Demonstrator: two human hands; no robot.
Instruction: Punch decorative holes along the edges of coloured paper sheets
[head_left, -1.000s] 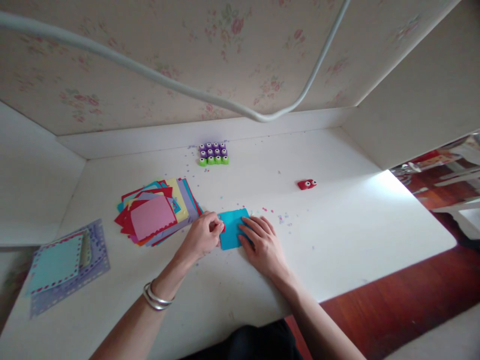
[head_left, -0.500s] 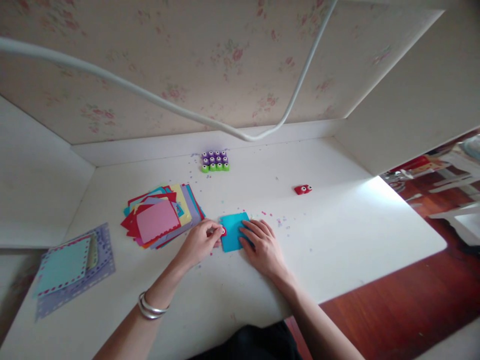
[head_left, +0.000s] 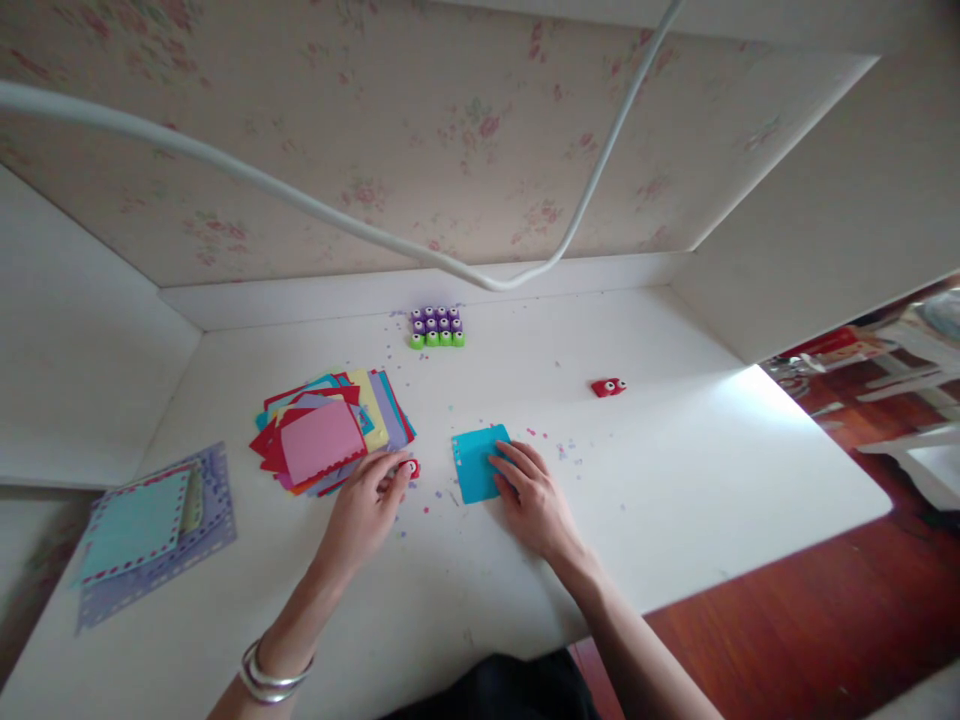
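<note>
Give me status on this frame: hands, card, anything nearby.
Left hand pinches small red punch, apart from blue card. Right hand open, flat on blue card. Coloured paper stack right beside left hand; confetti scattered around.

We can read no words, numbers or signs here. The blue paper (head_left: 477,465) is plain. The little red punch (head_left: 412,468) has a white dot on top, but it is too small for us to tell any mark on it. The purple and green punches (head_left: 436,327) at the back have white dots too, and we cannot make out letters on them. The pile of coloured papers (head_left: 330,440) shows only colours.
</note>
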